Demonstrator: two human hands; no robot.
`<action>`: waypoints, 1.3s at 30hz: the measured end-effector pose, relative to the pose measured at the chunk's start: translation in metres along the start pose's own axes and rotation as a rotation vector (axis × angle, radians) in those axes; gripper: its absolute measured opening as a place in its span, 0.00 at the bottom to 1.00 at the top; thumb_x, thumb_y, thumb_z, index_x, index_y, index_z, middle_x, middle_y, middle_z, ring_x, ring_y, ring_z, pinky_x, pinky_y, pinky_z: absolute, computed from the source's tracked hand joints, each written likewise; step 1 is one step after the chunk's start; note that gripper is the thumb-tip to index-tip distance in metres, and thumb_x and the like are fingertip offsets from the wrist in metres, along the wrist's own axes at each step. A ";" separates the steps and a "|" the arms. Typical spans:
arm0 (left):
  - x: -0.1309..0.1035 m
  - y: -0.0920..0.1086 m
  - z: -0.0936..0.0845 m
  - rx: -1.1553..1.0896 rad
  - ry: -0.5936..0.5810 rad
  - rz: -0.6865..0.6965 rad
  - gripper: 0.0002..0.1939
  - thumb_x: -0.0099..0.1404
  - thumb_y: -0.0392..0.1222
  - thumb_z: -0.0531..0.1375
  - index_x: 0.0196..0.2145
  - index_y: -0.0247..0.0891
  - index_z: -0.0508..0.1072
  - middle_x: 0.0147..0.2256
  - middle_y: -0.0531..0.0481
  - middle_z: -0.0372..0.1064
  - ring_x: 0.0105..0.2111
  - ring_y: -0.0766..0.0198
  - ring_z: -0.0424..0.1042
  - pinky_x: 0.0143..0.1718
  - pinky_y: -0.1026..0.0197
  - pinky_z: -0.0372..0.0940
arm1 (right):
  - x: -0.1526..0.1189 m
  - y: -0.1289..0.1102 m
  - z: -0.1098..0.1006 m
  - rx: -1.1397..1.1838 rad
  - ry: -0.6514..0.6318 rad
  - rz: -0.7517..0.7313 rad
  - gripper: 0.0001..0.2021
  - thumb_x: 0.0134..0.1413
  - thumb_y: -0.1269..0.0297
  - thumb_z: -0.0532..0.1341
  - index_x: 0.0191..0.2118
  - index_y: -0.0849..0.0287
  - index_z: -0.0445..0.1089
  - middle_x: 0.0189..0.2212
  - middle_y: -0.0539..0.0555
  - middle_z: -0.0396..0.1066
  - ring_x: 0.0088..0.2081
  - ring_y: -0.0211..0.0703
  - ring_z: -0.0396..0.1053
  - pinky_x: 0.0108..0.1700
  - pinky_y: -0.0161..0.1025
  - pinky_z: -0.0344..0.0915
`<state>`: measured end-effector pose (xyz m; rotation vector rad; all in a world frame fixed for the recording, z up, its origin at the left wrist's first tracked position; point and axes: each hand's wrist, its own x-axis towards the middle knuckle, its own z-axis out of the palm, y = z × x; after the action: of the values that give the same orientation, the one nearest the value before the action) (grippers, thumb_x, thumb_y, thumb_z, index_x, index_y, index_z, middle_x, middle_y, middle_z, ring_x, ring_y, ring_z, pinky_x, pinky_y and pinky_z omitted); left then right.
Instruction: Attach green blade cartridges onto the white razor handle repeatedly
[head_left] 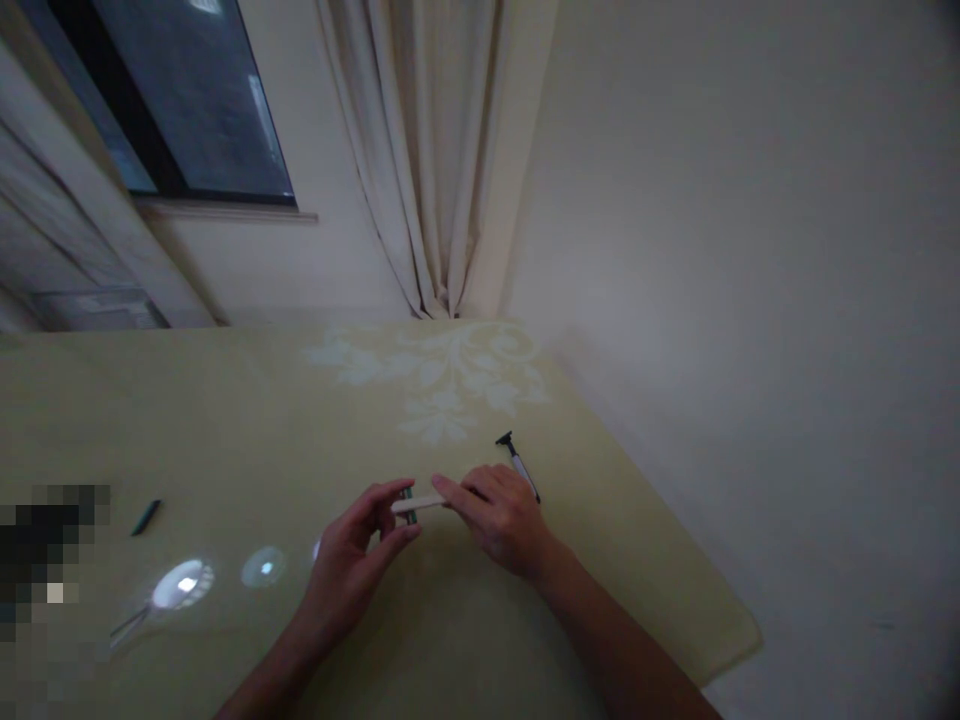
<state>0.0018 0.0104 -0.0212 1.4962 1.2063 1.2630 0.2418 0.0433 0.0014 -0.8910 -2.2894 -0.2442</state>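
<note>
Pale stick (pixel 421 504) across small green piece (pixel 409 508), possibly touching

- The left hand (pixel 360 550) pinches a small dark green piece (pixel 409 507) by its ends.
- The right hand (pixel 506 515) holds a pale flat stick (pixel 420 504) against it.
- A razor-like tool (pixel 519 466) lies on the table (pixel 600 530) beside the right hand.

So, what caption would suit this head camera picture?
Left hand pinches a small dark piece while the right holds a pale stick against it, above a patterned table.
</note>
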 end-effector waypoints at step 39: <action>0.004 -0.005 0.003 0.029 0.014 0.012 0.22 0.66 0.45 0.69 0.57 0.44 0.79 0.31 0.55 0.71 0.30 0.64 0.72 0.36 0.63 0.68 | 0.001 0.000 0.006 0.058 0.046 0.079 0.17 0.79 0.60 0.55 0.59 0.57 0.78 0.31 0.53 0.73 0.33 0.43 0.66 0.37 0.40 0.59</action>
<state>0.0043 0.0157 -0.0255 1.5201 1.2309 1.2711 0.2383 0.0462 -0.0031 -0.9344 -2.2023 -0.1611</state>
